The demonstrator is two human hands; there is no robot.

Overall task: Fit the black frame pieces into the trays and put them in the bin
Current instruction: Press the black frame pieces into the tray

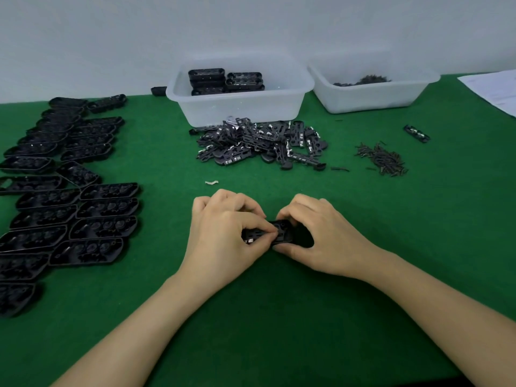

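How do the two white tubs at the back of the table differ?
The left bin holds stacked black trays; the right bin holds only a low heap of small dark bits. The left bin looks deeper and stands nearer; the right bin looks shallower and sits further back. Both are translucent white plastic on the green mat.

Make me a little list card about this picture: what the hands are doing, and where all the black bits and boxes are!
left hand: pinches a frame piece
right hand: grips the black tray
empty trays: rows on the green table, left side
loose frame pieces: heap in front of the near bin
near bin: holds stacked finished trays
far bin: small dark parts inside
screws: pile on the right
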